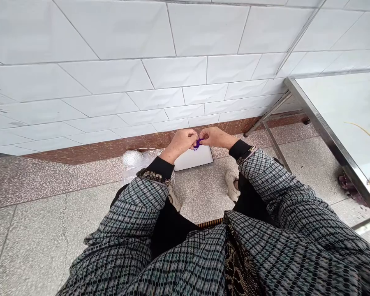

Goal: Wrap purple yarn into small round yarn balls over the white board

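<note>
Place: indoor room, exact kind unclear | white-tiled wall (206,31) | speckled floor (83,222) | metal-framed table (339,102)

Single head-worn view from above, forward and steeply down.

Your left hand (183,142) and right hand (214,137) cover much of the purple piece (197,144) — too small here to tell its shape. They also hide part of the white panel (193,160) below. Your left cuff (160,169) blocks some clear plastic (145,159); the right edge cuts off the metal-framed table (336,98), the bottom edge your checked coat (185,263).
</note>
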`<state>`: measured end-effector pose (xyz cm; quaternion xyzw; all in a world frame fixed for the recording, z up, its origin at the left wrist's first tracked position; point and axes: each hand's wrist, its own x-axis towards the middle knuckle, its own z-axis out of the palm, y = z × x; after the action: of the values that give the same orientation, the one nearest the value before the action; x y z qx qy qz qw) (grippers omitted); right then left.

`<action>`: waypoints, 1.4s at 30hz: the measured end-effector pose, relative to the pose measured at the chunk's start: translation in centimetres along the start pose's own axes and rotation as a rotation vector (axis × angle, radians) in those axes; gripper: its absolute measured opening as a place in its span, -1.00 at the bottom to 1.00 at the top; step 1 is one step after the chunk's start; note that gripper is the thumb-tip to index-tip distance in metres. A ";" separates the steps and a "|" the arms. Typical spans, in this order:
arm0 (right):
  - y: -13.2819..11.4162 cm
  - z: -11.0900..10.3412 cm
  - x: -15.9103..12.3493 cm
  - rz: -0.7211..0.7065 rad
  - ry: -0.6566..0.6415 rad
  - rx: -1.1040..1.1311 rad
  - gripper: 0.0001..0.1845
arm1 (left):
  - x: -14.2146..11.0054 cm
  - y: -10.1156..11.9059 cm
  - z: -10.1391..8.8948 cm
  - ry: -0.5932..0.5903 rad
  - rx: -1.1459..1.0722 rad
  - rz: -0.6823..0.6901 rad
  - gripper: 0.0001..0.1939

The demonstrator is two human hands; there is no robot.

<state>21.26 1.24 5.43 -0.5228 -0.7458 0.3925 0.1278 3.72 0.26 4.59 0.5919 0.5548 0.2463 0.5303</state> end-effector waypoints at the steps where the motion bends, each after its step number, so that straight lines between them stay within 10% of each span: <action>1: 0.1 0.2 0.1 0.017 -0.001 0.020 -0.79 | 0.0 -0.1 0.0 0.001 0.027 0.031 -0.74; 9: 0.0 0.1 0.8 0.333 0.070 0.552 -0.70 | -0.3 -0.5 0.4 0.132 0.268 0.276 -0.82; 17: 0.1 -1.4 0.7 0.380 0.103 1.068 -0.71 | -0.4 -0.4 1.3 -0.044 0.060 0.141 -0.82; 29: -0.2 -1.6 -0.8 0.288 -0.327 0.490 -0.76 | 0.2 -0.7 -0.5 -0.143 0.281 0.104 -0.72; 37: 0.1 -1.0 0.7 0.431 0.072 0.781 -0.67 | -0.3 -0.5 0.3 -0.168 0.188 0.177 -0.75; 42: 0.2 -1.8 0.5 0.333 0.014 0.969 -0.67 | -0.3 -0.6 0.2 -0.202 0.197 0.130 -0.75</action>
<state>22.21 2.51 6.35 -0.5178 -0.3840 0.7048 0.2962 3.56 -0.16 4.09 0.6973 0.4807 0.1637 0.5059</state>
